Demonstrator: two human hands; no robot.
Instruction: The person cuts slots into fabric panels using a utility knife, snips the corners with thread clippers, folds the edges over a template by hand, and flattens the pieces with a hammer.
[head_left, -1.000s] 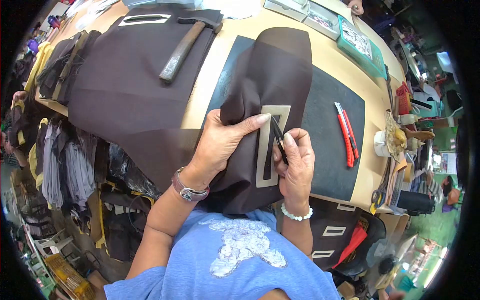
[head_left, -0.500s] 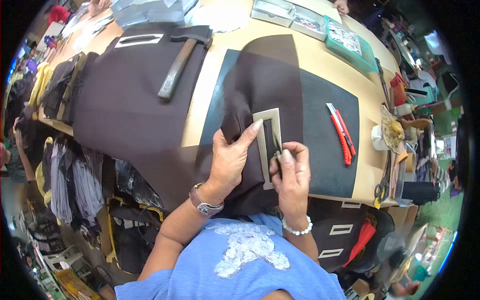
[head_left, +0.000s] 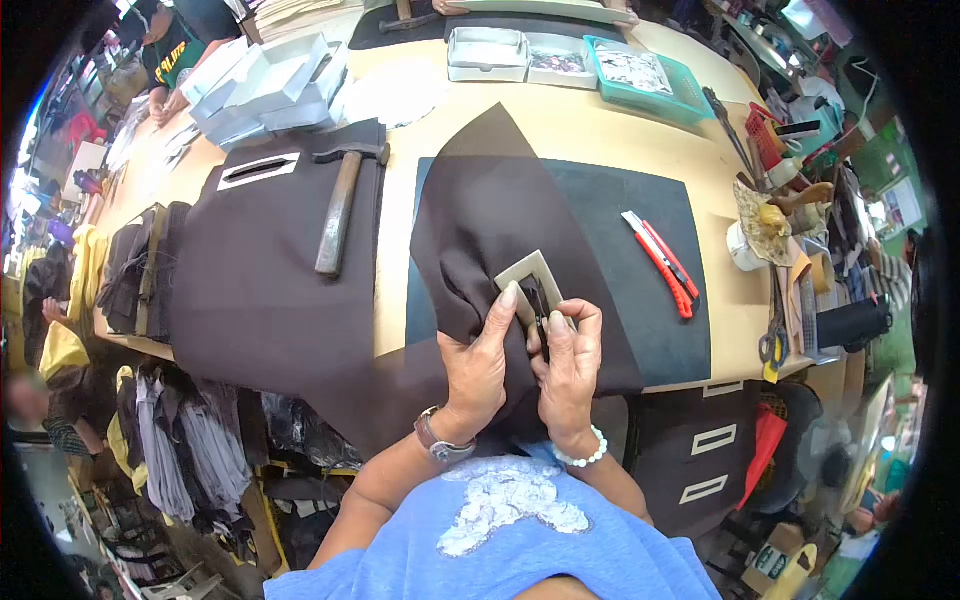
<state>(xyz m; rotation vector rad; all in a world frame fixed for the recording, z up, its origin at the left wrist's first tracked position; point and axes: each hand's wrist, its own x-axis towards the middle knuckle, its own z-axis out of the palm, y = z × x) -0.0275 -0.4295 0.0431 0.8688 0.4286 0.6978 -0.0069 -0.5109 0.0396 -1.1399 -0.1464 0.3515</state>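
My left hand (head_left: pixel 474 375) is closed on a beige rectangular frame (head_left: pixel 541 270), its thumb pressing the left side. This frame lies against dark brown fabric (head_left: pixel 490 190), which is bunched and folded around it. Close by on the right, my right hand (head_left: pixel 570 375) pinches the fabric at the frame's slot; the fingertips cover the lower part of the frame. Beneath the fabric is a dark cutting mat (head_left: pixel 640 210). Two red utility knives (head_left: pixel 664 268) lie on the mat to the right of my hands.
At left, a hammer (head_left: pixel 341 215) rests on stacked brown fabric (head_left: pixel 270 260) with another beige frame (head_left: pixel 258 171). White boxes (head_left: pixel 487 55) and a green basket (head_left: pixel 690 95) stand at the back. Scissors (head_left: pixel 772 348) are at the right edge. Another person's hands (head_left: pixel 167 105) are at far left.
The frame and fabric have tilted, and both hands have come closer together around the slot. The camera view has shifted, showing more of the table's far side.
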